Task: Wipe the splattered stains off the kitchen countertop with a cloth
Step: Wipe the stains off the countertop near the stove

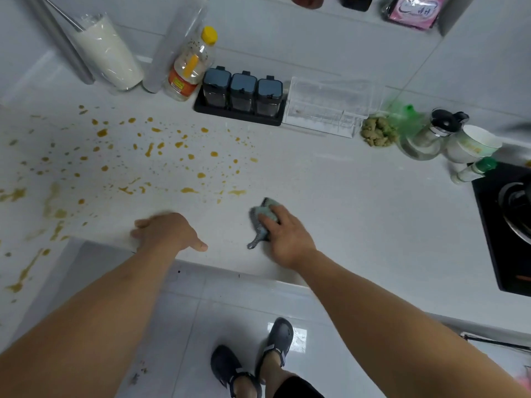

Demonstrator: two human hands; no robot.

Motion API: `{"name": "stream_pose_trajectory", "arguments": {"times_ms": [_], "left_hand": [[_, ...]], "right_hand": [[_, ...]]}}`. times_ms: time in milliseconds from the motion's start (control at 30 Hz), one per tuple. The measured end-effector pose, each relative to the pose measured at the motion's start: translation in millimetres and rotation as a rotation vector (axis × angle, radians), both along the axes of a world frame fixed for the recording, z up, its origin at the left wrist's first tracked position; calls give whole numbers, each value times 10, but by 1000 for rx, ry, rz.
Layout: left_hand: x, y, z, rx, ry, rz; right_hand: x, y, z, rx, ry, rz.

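A person's right hand (283, 235) presses a bunched cloth (263, 218) near the counter (359, 196) front edge; yellow stains (138, 156) spread leftward, nearer the empty, loosely curled left hand (165, 232).

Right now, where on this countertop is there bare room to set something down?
The widest bare patch lies between the cloth under the right hand and the stove, in front of the clear box. The left side is covered in stains. The back edge is crowded: jar tray, bottle, cups.
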State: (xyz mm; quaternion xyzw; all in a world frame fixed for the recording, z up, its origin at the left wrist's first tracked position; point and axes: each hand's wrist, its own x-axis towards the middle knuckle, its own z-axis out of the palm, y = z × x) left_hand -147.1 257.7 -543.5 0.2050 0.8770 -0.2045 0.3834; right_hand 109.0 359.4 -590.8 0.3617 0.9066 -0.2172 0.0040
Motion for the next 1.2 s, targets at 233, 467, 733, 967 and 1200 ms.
{"name": "stream_pose_trajectory", "arguments": {"times_ms": [233,467,733,967,1200], "left_hand": [[77,33,98,-71,27,-10],[7,140,-56,-147,64,65],[15,32,-167,-17,155,29],[108,-125,-4,152,211,-21],[124,-71,0,147,196,58]], "right_hand": [[955,1041,25,-93,-160,-496],[283,1189,35,-8,-269,-353],[-484,342,-12,-37,-134,226],[-270,1490,120,-34,-142,4],[-973,1942,180,-114,8,-129]]}}
